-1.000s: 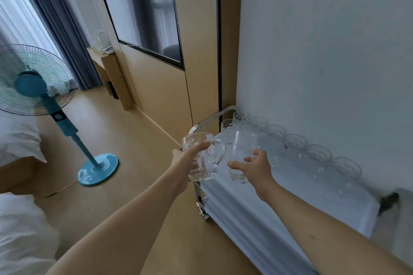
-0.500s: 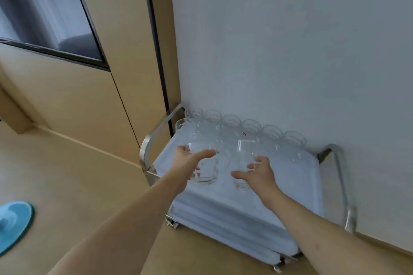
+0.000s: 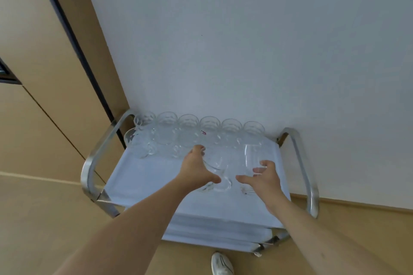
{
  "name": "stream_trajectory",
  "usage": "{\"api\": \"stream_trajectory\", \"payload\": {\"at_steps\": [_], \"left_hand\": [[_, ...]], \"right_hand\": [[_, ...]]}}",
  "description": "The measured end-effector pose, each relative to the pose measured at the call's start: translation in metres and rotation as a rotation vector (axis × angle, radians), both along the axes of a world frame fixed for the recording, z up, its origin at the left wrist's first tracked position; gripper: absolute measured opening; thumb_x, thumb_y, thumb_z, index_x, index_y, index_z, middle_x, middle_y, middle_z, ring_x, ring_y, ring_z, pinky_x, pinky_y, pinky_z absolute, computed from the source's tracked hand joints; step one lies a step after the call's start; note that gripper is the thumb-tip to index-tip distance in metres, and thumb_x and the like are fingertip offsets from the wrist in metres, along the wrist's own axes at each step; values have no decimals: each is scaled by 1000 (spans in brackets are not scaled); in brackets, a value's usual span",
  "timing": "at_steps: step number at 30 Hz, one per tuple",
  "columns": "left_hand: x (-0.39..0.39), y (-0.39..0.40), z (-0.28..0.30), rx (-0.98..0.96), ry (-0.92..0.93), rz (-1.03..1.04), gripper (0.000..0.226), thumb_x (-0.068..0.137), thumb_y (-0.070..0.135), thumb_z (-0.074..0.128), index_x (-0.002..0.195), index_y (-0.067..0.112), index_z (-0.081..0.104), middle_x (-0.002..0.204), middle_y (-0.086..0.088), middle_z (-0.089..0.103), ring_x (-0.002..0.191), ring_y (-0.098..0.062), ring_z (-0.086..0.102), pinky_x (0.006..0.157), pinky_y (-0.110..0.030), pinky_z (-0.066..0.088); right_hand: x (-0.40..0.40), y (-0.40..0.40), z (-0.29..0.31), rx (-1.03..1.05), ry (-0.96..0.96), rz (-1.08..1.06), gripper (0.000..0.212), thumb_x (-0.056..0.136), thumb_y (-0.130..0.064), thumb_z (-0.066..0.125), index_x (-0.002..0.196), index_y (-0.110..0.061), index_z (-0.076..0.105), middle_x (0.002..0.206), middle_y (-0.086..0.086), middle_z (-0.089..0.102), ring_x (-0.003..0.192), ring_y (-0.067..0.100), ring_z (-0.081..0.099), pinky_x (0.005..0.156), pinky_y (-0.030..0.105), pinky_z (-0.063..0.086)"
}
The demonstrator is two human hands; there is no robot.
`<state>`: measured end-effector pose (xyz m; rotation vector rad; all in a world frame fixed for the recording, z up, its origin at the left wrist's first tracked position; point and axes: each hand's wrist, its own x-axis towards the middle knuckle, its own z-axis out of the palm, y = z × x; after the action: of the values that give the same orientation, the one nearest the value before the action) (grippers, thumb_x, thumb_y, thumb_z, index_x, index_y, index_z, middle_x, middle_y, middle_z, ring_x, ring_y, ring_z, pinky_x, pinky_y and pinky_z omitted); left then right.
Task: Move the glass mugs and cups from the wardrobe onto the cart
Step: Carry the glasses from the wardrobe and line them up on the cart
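A steel cart with a pale blue cloth top stands against the white wall. Several clear glass cups line its back edge. My left hand grips a glass mug low over the middle of the cloth, its handle toward me. My right hand holds a taller clear glass just to the right, fingers curled around its lower part. Whether either glass touches the cloth is unclear.
The tan wardrobe panels rise to the left of the cart. The cart's right handle curves up near my right arm. A white shoe shows on the wooden floor in front of the cart.
The view has swung right and down onto the cart. Both hands have carried the mug and the glass farther right and lower over the cloth top.
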<state>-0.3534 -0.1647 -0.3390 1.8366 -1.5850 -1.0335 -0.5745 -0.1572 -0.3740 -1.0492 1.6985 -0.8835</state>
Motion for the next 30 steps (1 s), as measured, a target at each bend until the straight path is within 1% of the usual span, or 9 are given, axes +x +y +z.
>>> {"api": "stream_trajectory", "payload": {"at_steps": [3, 6, 8, 10, 12, 14, 18, 22, 30], "left_hand": [[-20, -27, -8, 32, -82, -65, 113, 52, 25, 95, 147, 15, 35, 139, -2, 48, 127, -21, 47, 102, -32, 45], [-36, -53, -18, 75, -225, -221, 124, 53, 29, 96, 154, 20, 24, 143, -4, 42, 133, -25, 44, 110, -38, 42], [-42, -68, -25, 95, -330, -312, 127, 54, 31, 96, 156, 25, 21, 145, -3, 37, 134, -26, 43, 110, -38, 42], [-46, -82, -31, 109, -395, -353, 124, 55, 31, 95, 156, 24, 22, 146, -2, 35, 132, -27, 45, 105, -36, 45], [-47, -95, -37, 122, -417, -363, 121, 56, 29, 95, 154, 21, 24, 146, 0, 34, 131, -27, 46, 102, -37, 48], [-48, -108, -41, 113, -435, -365, 118, 57, 28, 95, 152, 19, 25, 147, 0, 33, 132, -26, 42, 103, -37, 47], [-52, -131, -45, 47, -576, -343, 115, 57, 38, 92, 150, 18, 27, 146, 2, 36, 135, -24, 31, 110, -38, 38], [-55, -148, -48, 36, -710, -314, 112, 57, 50, 89, 147, 18, 29, 143, 1, 35, 133, -23, 31, 113, -37, 32], [-57, -162, -57, 47, -824, -332, 111, 56, 50, 89, 147, 23, 31, 143, 3, 29, 132, -24, 30, 113, -38, 30]], "right_hand": [[-12, -24, -8, -14, 4, -24, 102, 56, -32, 99, 136, -26, 36, 120, 0, 56, 102, 13, 57, 68, 18, 42], [-21, -45, -18, -26, 41, -23, 97, 58, -31, 98, 133, -27, 36, 120, -1, 56, 106, 15, 57, 68, 16, 41], [-25, -59, -26, -36, 70, -3, 94, 60, -29, 97, 132, -27, 37, 121, -2, 55, 109, 16, 56, 69, 15, 41], [-27, -72, -31, -48, 79, 9, 96, 61, -26, 97, 135, -24, 38, 121, -2, 56, 111, 17, 56, 74, 17, 43], [-27, -85, -36, -59, 85, 23, 96, 61, -26, 97, 136, -22, 38, 121, -3, 56, 112, 17, 56, 86, 23, 45], [-27, -98, -40, -68, 93, 42, 98, 61, -28, 97, 137, -21, 37, 120, -4, 55, 111, 16, 57, 91, 26, 46], [-25, -122, -44, -77, 93, 99, 101, 60, -30, 98, 139, -21, 36, 122, -5, 54, 111, 14, 56, 95, 26, 45], [-26, -138, -45, -93, 73, 115, 96, 60, -30, 98, 134, -25, 36, 122, -6, 53, 111, 14, 56, 94, 23, 44], [-23, -153, -49, -98, 30, 117, 92, 57, -27, 99, 123, -34, 35, 118, -7, 55, 109, 15, 57, 96, 27, 46]]}}
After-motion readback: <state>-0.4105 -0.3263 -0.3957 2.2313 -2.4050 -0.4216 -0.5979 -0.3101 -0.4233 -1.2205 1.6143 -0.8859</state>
